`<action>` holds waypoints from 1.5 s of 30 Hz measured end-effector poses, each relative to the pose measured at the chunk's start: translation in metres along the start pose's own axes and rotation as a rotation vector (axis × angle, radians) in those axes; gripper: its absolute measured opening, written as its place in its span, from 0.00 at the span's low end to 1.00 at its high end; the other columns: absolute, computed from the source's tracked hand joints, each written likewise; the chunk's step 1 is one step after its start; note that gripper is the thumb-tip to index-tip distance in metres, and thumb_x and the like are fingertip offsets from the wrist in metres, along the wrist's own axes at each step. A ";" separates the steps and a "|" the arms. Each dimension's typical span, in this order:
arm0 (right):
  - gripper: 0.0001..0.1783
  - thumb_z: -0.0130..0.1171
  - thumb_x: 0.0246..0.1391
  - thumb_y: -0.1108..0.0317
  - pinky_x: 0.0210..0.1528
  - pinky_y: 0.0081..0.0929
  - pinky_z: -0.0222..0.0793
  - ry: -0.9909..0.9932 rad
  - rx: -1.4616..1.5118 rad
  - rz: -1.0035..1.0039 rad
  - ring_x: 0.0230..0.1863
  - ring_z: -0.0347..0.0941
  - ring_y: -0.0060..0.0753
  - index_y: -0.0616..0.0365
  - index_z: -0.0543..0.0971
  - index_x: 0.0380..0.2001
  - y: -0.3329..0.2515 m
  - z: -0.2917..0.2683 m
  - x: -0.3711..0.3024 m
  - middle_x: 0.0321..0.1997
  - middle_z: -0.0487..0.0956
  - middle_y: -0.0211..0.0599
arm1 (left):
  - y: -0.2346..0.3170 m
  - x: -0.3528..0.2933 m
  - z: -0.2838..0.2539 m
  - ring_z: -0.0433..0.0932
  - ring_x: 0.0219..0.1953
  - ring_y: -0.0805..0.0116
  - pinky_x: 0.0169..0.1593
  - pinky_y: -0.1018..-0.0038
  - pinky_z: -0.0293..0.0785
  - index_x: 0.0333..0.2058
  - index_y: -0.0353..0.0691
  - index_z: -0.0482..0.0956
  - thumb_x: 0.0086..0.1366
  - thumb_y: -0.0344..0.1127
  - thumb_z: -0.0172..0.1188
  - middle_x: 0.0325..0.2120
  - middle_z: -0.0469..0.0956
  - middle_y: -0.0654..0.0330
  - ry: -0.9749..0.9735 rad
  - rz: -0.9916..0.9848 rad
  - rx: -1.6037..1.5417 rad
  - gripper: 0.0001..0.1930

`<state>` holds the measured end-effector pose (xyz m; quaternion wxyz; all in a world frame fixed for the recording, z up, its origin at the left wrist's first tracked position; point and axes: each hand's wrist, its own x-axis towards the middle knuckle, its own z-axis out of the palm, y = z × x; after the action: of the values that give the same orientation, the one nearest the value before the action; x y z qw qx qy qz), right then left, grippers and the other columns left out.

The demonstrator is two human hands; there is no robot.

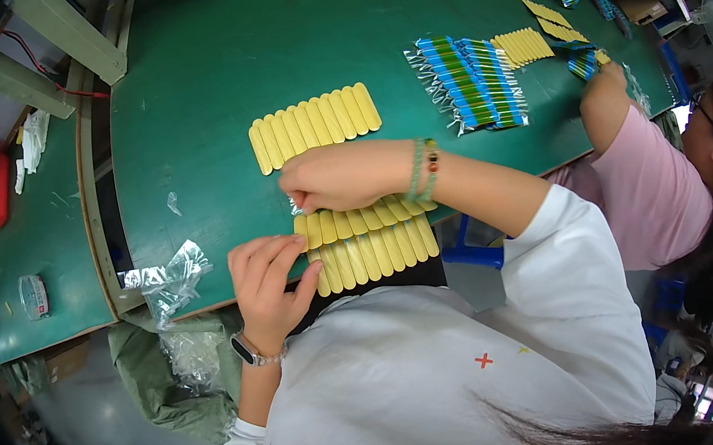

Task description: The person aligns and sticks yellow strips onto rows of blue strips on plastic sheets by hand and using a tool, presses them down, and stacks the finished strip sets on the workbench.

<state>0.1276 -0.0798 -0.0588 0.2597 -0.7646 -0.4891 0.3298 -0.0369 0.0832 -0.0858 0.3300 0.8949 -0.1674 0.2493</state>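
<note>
Two rows of yellow, round-ended strips point(370, 256) lie side by side at the table's near edge, close to my body. My left hand point(268, 282) is closed at their left end, its fingers on the upper row and its thumb beside the lower one. Above them, my right hand point(337, 176) is bent inward with its fingers curled together. A bit of clear plastic shows under its fingertips, but what they pinch is mostly hidden. Just beyond lies another row of yellow strips point(315, 125), touched by neither hand.
Blue-and-green banded packs point(471, 84) in clear film lie to the right, beside more yellow strips point(524, 48). A co-worker in a pink top point(650, 186) reaches over the table's right end. Crumpled clear film point(176, 276) hangs over the left edge above a green sack point(162, 380).
</note>
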 end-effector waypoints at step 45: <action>0.14 0.61 0.57 0.69 0.15 0.17 0.65 0.848 0.941 0.378 0.18 0.69 0.15 0.56 0.64 0.33 0.024 0.054 -0.127 0.27 0.73 0.29 | -0.001 0.183 0.071 0.77 0.47 0.61 0.50 0.69 0.73 0.66 0.47 0.61 0.60 0.31 0.65 0.49 0.77 0.53 -1.316 -0.034 -0.410 0.36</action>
<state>0.0617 -0.2015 -0.0795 0.6740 -0.7057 -0.0056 0.2185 0.1375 0.0117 -0.0308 0.3260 0.7821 -0.3628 -0.3877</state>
